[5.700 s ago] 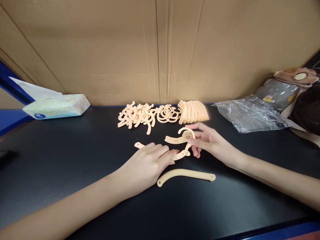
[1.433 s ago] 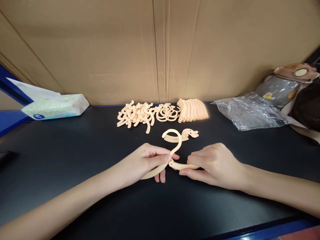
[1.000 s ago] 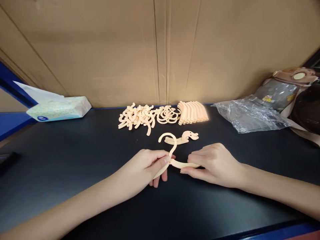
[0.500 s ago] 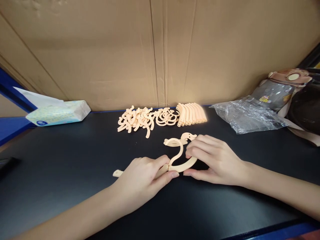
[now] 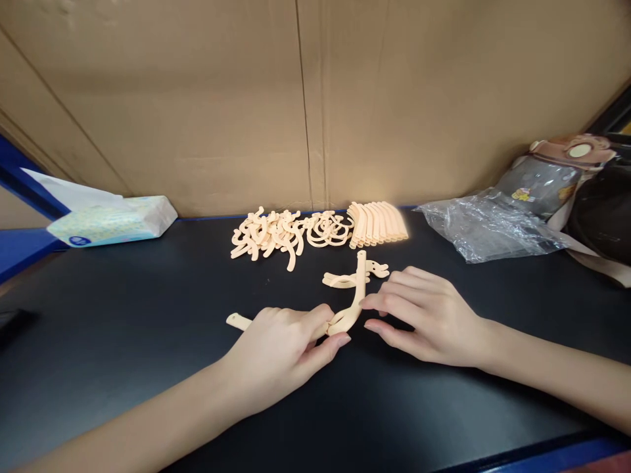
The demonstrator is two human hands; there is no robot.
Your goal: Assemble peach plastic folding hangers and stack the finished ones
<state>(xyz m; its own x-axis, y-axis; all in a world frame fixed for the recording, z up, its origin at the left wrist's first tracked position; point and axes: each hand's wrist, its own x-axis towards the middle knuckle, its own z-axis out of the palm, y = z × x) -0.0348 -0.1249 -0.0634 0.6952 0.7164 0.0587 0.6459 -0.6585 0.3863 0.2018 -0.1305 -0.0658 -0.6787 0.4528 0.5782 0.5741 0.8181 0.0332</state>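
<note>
My left hand lies on the black table, its thumb and fingers pinched on the joint of a peach plastic hanger. One arm of that hanger sticks out to the left under the hand. The other arm stands folded up and away, toward the back. My right hand rests just right of that raised arm, fingers loosely spread, fingertips touching or almost touching it. Behind the hanger lies a small heap of loose peach pieces.
At the back lie a pile of peach hooks, some rings and a neat row of curved arms. A tissue pack sits back left, a clear plastic bag and a bottle back right. A cardboard wall stands behind.
The hanger's right arm has swung from lying sideways to pointing up and away. My right hand let go of that arm and opened beside it. My left hand stayed on the joint.
</note>
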